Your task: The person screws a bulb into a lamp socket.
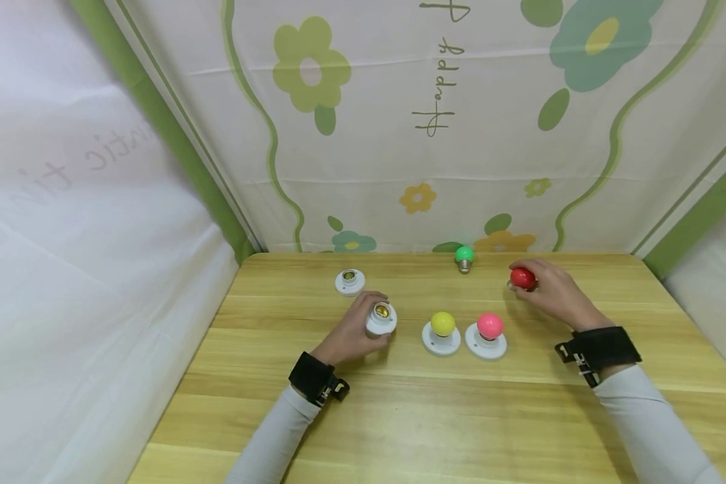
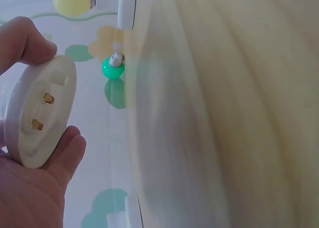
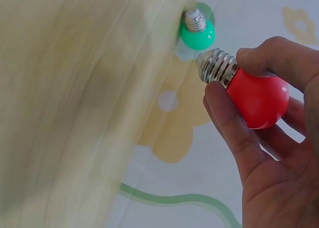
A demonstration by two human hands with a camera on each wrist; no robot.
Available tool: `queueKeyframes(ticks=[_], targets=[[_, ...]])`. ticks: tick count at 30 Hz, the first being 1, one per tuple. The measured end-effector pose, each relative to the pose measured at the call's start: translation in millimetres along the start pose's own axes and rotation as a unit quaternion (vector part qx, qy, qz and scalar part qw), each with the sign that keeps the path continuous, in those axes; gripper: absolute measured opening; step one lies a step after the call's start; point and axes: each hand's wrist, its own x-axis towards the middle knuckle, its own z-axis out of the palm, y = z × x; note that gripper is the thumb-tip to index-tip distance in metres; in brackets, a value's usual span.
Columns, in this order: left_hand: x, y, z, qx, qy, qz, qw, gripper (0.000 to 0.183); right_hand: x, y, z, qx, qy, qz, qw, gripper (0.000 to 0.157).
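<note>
In the head view my left hand (image 1: 355, 331) grips a round white lamp holder (image 1: 380, 324), its brass-lined socket facing up. The left wrist view shows the holder's underside (image 2: 47, 111) with two brass screws, thumb on one edge and fingers on the other. At the right, my right hand (image 1: 555, 290) pinches a red light bulb (image 1: 523, 278). Its silver screw base (image 3: 217, 67) sticks out past the fingertips in the right wrist view. Between the hands stand two lamp holders, one bearing a yellow bulb (image 1: 443, 324), the other a pink bulb (image 1: 490, 326).
A green bulb (image 1: 464, 255) lies near the table's back edge. Another white lamp holder (image 1: 349, 281), without a bulb, sits behind my left hand. The wooden table (image 1: 399, 417) meets a flower-printed cloth (image 1: 363, 154) at the back, and white cloth (image 1: 85, 269) hangs at the left.
</note>
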Motion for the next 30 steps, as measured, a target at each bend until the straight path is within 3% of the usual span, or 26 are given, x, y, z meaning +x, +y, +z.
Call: queueKeyframes(ticks=[30], targets=[[3.0, 21.6, 7.5, -0.001, -0.019, 0.028, 0.9994, 0.07, 6, -54, -13.4, -0.035, -0.002, -0.068, 0.997, 0.048]])
